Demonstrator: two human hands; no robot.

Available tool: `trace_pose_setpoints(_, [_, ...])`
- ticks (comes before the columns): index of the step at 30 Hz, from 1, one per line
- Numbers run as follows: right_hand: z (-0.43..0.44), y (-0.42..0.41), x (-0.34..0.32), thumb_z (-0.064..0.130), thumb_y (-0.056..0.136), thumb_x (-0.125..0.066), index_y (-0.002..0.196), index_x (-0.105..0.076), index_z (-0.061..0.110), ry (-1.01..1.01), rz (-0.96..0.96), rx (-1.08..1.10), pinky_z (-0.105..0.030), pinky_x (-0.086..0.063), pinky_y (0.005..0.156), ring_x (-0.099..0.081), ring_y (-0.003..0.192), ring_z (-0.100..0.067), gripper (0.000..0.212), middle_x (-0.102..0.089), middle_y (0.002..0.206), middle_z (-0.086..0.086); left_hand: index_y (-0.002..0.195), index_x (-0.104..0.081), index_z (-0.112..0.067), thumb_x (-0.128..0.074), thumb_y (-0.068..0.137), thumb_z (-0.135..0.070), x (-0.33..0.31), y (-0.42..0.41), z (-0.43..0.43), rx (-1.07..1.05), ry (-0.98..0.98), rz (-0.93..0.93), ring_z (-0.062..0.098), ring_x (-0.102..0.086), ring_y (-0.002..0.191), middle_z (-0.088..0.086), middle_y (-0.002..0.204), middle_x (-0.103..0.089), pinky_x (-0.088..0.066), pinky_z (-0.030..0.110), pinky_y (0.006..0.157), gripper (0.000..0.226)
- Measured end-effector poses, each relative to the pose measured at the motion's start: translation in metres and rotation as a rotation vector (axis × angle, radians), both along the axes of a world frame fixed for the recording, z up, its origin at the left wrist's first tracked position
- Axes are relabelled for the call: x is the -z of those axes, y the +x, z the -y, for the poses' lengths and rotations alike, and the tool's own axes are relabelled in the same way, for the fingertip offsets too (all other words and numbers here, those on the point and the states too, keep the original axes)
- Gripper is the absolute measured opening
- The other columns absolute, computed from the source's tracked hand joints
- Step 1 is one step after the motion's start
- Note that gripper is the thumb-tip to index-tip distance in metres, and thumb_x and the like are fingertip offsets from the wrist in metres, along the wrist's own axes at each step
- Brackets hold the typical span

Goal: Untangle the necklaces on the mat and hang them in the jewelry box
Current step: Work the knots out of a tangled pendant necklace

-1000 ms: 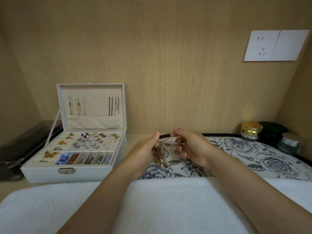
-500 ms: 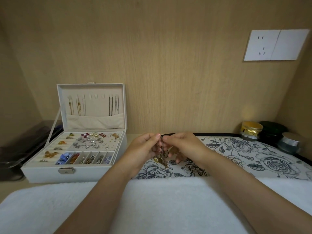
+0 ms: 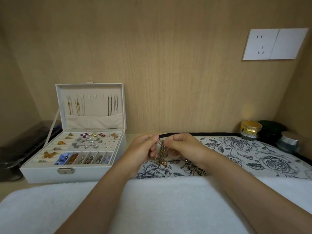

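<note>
Necklaces (image 3: 161, 152), tangled, were pinched by fingers (image 3: 152, 137) of left hand (image 3: 141, 148) and right hand (image 3: 183, 146); some chains (image 3: 112, 107) were hung in jewelry box (image 3: 89, 86), left of fingers.

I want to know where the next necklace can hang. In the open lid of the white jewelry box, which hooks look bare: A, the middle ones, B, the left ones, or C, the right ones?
A: in the lid of the white jewelry box, thin gold chains hang at the left and dark chains at the right, while the middle hooks carry nothing visible.
</note>
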State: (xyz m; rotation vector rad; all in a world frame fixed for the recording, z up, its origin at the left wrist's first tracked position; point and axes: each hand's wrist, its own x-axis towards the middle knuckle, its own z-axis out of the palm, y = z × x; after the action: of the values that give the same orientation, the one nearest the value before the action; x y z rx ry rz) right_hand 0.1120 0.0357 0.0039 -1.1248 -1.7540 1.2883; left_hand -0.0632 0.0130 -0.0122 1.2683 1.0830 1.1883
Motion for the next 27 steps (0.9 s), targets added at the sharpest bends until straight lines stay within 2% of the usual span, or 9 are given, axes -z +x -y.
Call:
trace_pose_setpoints(3, [-0.003,0.001,-0.001,0.018,0.094,-0.055,0.075,-0.062,0.013,-0.045,-0.066,0.013,-0.043,-0.052,0.086,-0.059,0.071,-0.014,0.021,-0.06,0.064,0.006,0.064,-0.065,-0.028,-0.057,0.098,-0.027,0.0,-0.002,0.001,-0.061,0.014,-0.081,0.012,-0.039,0.049,-0.006,0.056,-0.043,-0.045,0.034,0.064,0.036])
trace_pose_setpoints(5, [-0.004,0.002,-0.002,0.021,0.089,-0.057,0.075,-0.061,0.015,-0.066,-0.136,-0.002,-0.047,-0.05,0.084,-0.056,0.074,-0.019,0.016,-0.058,0.07,0.0,0.058,-0.063,-0.03,-0.057,0.098,-0.028,-0.002,-0.001,0.003,-0.067,0.018,-0.131,0.012,-0.039,0.048,-0.006,0.055,-0.043,-0.041,0.032,0.058,0.041])
trace_pose_setpoints(10, [-0.008,0.007,0.0,0.014,0.098,-0.059,0.079,-0.058,0.015,-0.071,-0.212,-0.026,-0.032,-0.047,0.066,-0.054,0.064,-0.017,0.019,-0.058,0.07,-0.002,0.062,-0.058,-0.025,-0.055,0.098,-0.031,-0.004,0.001,0.006,-0.116,0.043,-0.217,0.013,-0.036,0.049,-0.005,0.052,-0.045,-0.03,0.027,0.049,0.037])
trace_pose_setpoints(15, [-0.011,0.013,0.0,0.004,0.094,-0.064,0.088,-0.057,0.013,-0.042,-0.24,0.02,-0.025,-0.043,0.04,-0.057,0.054,-0.016,0.013,-0.057,0.065,0.0,0.076,-0.064,-0.019,-0.058,0.096,-0.035,-0.001,-0.003,0.002,-0.229,0.157,-0.386,0.014,-0.05,0.057,0.001,0.064,-0.058,-0.042,0.032,0.06,0.026])
trace_pose_setpoints(17, [-0.011,0.015,-0.002,0.004,0.094,-0.063,0.097,-0.062,0.012,-0.038,-0.271,0.05,-0.025,-0.046,0.044,-0.059,0.062,-0.016,0.009,-0.062,0.07,0.001,0.078,-0.064,-0.022,-0.058,0.095,-0.037,0.002,-0.006,0.001,-0.246,0.224,-0.52,0.011,-0.053,0.061,0.001,0.069,-0.061,-0.046,0.032,0.066,0.023])
trace_pose_setpoints(19, [-0.014,0.017,-0.003,0.004,0.096,-0.06,0.101,-0.063,0.012,-0.068,-0.358,0.069,-0.029,-0.052,0.058,-0.058,0.069,-0.017,0.011,-0.063,0.074,-0.001,0.076,-0.062,-0.023,-0.057,0.095,-0.039,0.005,-0.01,-0.001,-0.257,0.27,-0.632,0.01,-0.05,0.061,0.001,0.068,-0.059,-0.046,0.033,0.067,0.025])
trace_pose_setpoints(21, [-0.015,0.019,-0.005,0.004,0.097,-0.057,0.102,-0.063,0.014,-0.098,-0.415,0.097,-0.032,-0.052,0.062,-0.058,0.067,-0.015,0.012,-0.061,0.077,-0.002,0.072,-0.059,-0.026,-0.056,0.094,-0.042,0.006,-0.014,-0.002,-0.257,0.312,-0.755,0.01,-0.048,0.058,-0.004,0.062,-0.054,-0.048,0.034,0.065,0.028])
trace_pose_setpoints(24, [-0.015,0.021,-0.003,0.008,0.098,-0.059,0.106,-0.063,0.017,-0.07,-0.329,0.154,-0.026,-0.045,0.049,-0.053,0.055,-0.01,0.013,-0.06,0.077,0.002,0.067,-0.057,-0.03,-0.055,0.094,-0.045,0.002,-0.017,0.0,-0.245,0.348,-0.843,0.012,-0.049,0.056,-0.007,0.056,-0.052,-0.05,0.035,0.065,0.031])
trace_pose_setpoints(27, [-0.017,0.023,0.0,0.008,0.097,-0.061,0.104,-0.066,0.017,0.109,-0.074,0.163,-0.02,-0.042,0.044,-0.051,0.049,-0.004,0.013,-0.058,0.078,0.003,0.075,-0.057,-0.03,-0.051,0.096,-0.05,-0.006,-0.018,0.005,-0.255,0.378,-1.139,0.01,-0.057,0.062,-0.007,0.061,-0.059,-0.045,0.026,0.063,0.029])
